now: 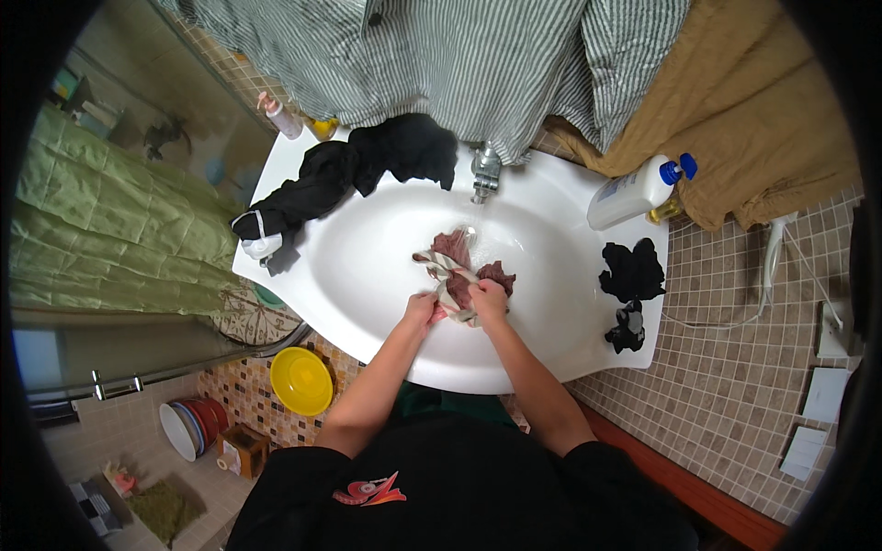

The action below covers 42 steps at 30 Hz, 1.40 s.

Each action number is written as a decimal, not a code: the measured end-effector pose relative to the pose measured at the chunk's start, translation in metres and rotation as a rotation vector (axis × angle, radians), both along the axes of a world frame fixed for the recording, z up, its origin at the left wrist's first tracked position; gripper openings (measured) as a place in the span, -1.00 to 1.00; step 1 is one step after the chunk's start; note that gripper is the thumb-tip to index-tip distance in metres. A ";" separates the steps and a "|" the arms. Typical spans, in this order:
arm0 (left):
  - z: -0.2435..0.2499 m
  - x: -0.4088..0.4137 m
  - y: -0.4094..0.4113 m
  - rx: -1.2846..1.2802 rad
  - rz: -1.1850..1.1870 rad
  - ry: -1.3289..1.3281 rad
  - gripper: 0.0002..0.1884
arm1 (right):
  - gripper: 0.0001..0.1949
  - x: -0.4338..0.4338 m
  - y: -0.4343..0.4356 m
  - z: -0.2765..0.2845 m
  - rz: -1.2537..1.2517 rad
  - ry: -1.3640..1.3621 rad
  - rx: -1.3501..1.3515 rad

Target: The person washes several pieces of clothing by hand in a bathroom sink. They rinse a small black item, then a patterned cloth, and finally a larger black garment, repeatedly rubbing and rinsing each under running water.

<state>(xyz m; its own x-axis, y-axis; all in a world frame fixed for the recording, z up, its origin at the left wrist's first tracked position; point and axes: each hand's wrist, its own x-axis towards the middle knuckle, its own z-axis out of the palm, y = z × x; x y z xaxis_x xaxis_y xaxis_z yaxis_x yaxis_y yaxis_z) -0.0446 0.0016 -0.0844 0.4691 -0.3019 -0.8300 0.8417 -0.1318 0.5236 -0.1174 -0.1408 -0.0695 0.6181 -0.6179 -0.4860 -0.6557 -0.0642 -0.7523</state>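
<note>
My left hand and my right hand hold a wet bundle of fabric low over the white washbasin. Part of the bundle is a pale striped cloth with light and grey-brown bands. A mauve-brown cloth bunches through and beside it, partly hidden by the right hand. Water appears to run from the chrome faucet onto the upper end of the mauve-brown cloth. The left fingers pinch the lower left edge of the bundle, and the right fist closes over its right side.
Black garments lie along the basin's left rim. On the right ledge are a white pump bottle with a blue top and small black cloths. Striped fabric and brown fabric hang above. A yellow basin sits lower left.
</note>
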 end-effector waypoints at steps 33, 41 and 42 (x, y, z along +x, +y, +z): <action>0.129 0.116 0.093 0.192 -0.141 -1.310 -0.75 | -0.64 -0.061 -0.142 0.111 -0.008 -0.637 0.012; 0.098 0.039 0.075 0.518 -1.039 -1.136 -0.70 | -0.82 -0.090 -0.096 -0.008 -0.227 0.017 -0.245; 0.106 0.034 0.067 0.523 -1.062 -1.261 -0.65 | -0.82 -0.081 -0.089 0.002 -0.307 -0.098 -0.085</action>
<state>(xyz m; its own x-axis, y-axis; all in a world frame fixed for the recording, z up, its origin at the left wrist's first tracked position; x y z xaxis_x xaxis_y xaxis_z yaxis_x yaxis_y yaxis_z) -0.0102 0.0688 0.0214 0.6452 -0.7251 -0.2407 -0.5802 -0.6700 0.4631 -0.1988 -0.2297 -0.0671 0.4384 -0.8180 -0.3723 -0.5789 0.0599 -0.8132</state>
